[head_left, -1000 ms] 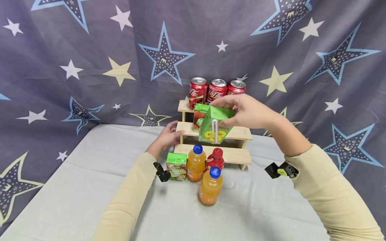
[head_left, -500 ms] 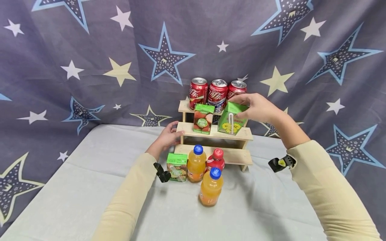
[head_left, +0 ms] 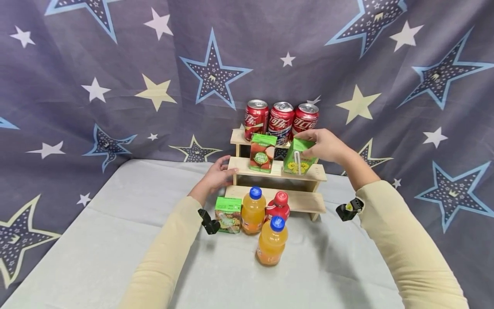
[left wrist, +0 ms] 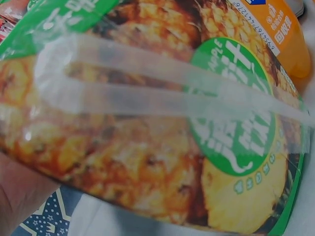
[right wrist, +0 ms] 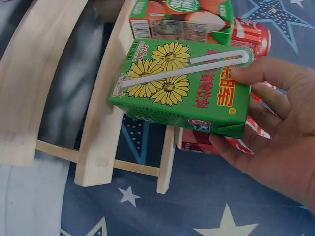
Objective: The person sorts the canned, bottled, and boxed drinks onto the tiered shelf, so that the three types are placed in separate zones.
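Note:
My right hand (head_left: pixel 326 145) pinches the top of a green drink carton (right wrist: pixel 167 91) with yellow flowers and a white straw. The carton's base is at the right part of the middle step of a wooden tiered rack (head_left: pixel 278 171). My left hand (head_left: pixel 216 175) grips the left end of that step, thumb toward the front. To the left on the same step stands a green and red juice carton (head_left: pixel 262 152). In the left wrist view a pineapple juice carton (left wrist: pixel 147 162) fills most of the picture and hides most of the left hand.
Three red soda cans (head_left: pixel 281 122) line the top step. Before the rack on the pale tablecloth (head_left: pixel 328 266) stand the pineapple carton (head_left: pixel 228 216), two orange drink bottles (head_left: pixel 253 212) and a red-capped bottle (head_left: pixel 278 207). A starry curtain (head_left: pixel 115 77) hangs behind.
My right hand has carried the flowered carton rightward from in front of the juice carton and lowered it onto the middle step. The left hand has kept its place at the rack.

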A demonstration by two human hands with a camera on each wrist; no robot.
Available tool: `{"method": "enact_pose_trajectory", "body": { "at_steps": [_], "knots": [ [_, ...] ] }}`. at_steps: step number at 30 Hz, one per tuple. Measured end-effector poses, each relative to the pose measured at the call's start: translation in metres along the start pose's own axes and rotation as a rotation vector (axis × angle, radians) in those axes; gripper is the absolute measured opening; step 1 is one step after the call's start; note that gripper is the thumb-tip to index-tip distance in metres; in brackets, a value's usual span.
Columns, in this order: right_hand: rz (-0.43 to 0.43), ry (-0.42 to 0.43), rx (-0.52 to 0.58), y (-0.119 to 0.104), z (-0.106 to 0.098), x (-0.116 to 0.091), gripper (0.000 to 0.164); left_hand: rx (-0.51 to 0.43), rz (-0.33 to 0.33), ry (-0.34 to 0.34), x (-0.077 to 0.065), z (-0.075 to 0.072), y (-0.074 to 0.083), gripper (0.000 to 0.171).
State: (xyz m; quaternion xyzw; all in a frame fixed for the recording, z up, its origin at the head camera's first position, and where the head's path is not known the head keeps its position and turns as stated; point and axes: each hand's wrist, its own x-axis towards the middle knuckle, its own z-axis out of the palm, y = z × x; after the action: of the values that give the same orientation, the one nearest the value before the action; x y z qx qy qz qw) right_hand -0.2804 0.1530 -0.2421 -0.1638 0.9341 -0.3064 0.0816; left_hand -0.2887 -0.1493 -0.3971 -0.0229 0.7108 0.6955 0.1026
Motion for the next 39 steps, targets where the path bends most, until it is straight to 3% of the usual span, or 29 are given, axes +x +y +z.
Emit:
{"method": "enact_pose_trajectory", "body": {
  "at_steps": [8, 28, 39],
  "knots": [
    [-0.011, 0.017, -0.018, 0.000, 0.009, 0.011, 0.053, -0.012, -0.011, -0.003, -0.001, 0.002, 0.004, 0.066],
    [0.022, -0.023, 0.060, -0.003, 0.017, 0.032, 0.051, -0.018, -0.019, -0.015, -0.003, 0.002, 0.006, 0.068],
    [0.014, 0.003, 0.101, -0.004, 0.022, 0.036, 0.049, -0.013, -0.005, 0.002, 0.000, 0.000, 0.000, 0.067]
  ]
}}
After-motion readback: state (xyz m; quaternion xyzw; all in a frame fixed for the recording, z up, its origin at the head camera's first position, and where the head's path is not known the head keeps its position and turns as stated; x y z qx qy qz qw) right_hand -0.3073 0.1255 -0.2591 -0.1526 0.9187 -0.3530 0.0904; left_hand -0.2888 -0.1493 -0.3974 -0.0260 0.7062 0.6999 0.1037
